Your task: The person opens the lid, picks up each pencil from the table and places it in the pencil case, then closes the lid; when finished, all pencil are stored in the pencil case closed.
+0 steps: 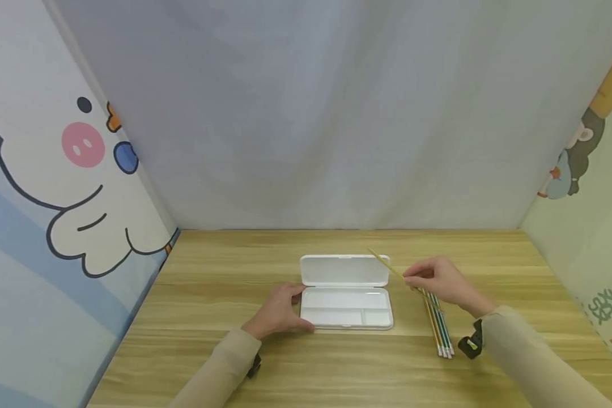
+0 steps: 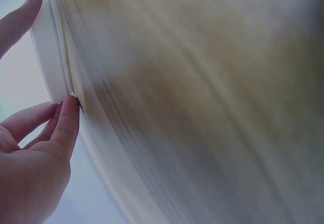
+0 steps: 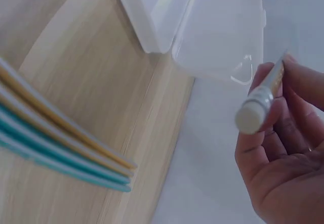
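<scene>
An open white pencil case [image 1: 331, 298] lies on the table, its lid tilted up at the back and its base split into compartments. My left hand [image 1: 277, 311] holds the case at its left end, thumb by the front corner and fingers by the back one. Right of the case, my right hand [image 1: 441, 280] pinches a yellow pencil [image 1: 386, 264] above the table, slanting up to the left. In the right wrist view its white eraser [image 3: 250, 118] faces the camera. Below that hand lie several yellow and green pencils [image 1: 441, 328] side by side, erasers toward me.
The wood-grain table [image 1: 224, 260] ends at a grey curtain [image 1: 306, 141] behind. Walls with cartoon prints stand at left [image 1: 35, 164] and right [image 1: 586, 243]. Dark wrist devices show beneath both sleeves.
</scene>
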Demonstrator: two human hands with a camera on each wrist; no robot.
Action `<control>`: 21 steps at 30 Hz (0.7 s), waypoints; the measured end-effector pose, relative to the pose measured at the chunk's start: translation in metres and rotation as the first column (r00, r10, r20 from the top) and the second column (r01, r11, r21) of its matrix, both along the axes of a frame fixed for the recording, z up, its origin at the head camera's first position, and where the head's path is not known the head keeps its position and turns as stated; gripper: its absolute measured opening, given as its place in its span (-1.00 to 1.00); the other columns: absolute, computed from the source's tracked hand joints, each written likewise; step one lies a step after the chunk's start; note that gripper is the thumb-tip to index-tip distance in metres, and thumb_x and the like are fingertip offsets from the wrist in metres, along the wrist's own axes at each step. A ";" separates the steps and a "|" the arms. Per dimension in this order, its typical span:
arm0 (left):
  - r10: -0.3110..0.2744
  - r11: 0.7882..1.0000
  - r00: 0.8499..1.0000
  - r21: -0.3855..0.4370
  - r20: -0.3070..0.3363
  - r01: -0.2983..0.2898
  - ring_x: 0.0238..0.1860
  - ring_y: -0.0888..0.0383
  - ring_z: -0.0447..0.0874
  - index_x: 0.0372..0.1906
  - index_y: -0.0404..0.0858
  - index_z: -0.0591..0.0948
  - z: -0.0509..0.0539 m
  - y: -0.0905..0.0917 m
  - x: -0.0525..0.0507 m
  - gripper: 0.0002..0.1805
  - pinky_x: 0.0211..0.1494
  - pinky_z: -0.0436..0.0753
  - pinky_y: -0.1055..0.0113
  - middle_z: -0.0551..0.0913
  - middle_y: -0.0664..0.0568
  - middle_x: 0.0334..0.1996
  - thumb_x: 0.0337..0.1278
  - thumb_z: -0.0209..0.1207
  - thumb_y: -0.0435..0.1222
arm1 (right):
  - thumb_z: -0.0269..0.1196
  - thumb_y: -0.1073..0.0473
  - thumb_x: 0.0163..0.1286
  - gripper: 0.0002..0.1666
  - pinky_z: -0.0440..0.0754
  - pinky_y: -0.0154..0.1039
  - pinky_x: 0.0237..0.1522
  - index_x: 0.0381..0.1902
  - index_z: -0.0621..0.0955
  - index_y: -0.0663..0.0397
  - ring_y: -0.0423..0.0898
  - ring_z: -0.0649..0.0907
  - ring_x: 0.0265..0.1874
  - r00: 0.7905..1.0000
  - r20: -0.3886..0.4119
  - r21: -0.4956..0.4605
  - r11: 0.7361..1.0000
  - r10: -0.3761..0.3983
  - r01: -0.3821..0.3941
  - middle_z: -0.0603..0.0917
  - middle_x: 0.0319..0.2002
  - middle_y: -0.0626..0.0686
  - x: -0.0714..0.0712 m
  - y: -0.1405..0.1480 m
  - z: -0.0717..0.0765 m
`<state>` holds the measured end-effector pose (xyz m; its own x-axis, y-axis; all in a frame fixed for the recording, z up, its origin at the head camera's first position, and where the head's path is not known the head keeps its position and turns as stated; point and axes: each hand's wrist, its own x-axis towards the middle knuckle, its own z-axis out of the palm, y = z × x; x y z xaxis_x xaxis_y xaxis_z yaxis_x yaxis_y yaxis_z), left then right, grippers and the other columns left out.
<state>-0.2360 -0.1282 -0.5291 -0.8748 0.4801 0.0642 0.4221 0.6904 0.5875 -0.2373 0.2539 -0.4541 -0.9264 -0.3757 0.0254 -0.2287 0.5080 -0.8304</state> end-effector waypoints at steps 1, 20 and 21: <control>0.004 1.000 1.000 0.003 0.004 -0.004 -0.09 0.08 0.54 0.20 -0.33 0.52 0.001 0.000 0.000 0.03 -0.05 0.58 0.34 0.56 -0.09 0.01 -0.56 0.58 0.09 | 0.32 0.18 0.28 -0.75 0.63 -0.27 -0.37 -0.22 0.69 0.30 -0.02 0.67 -0.39 1.000 -0.006 0.002 1.000 0.010 -0.010 0.71 -0.40 0.08 -0.001 -0.004 -0.001; -0.001 1.000 1.000 -0.013 -0.005 0.001 -0.13 0.08 0.53 0.19 -0.42 0.49 0.006 -0.002 0.003 0.06 -0.06 0.57 0.27 0.56 -0.13 0.01 -0.55 0.58 0.08 | 0.35 0.26 0.22 -0.95 0.61 -0.29 -0.37 -0.38 0.71 0.15 -0.23 0.63 -0.45 0.972 -0.152 0.138 0.978 0.180 -0.159 0.68 -0.45 -0.14 -0.007 -0.068 -0.015; -0.002 1.000 1.000 -0.016 -0.006 0.002 -0.13 0.08 0.53 0.19 -0.42 0.49 0.006 -0.002 0.003 0.06 -0.06 0.57 0.27 0.56 -0.13 0.01 -0.55 0.57 0.08 | 0.35 0.25 0.23 -0.93 0.61 -0.29 -0.38 -0.38 0.71 0.16 -0.24 0.62 -0.45 0.971 -0.157 0.146 0.976 0.182 -0.159 0.67 -0.45 -0.15 -0.008 -0.070 -0.017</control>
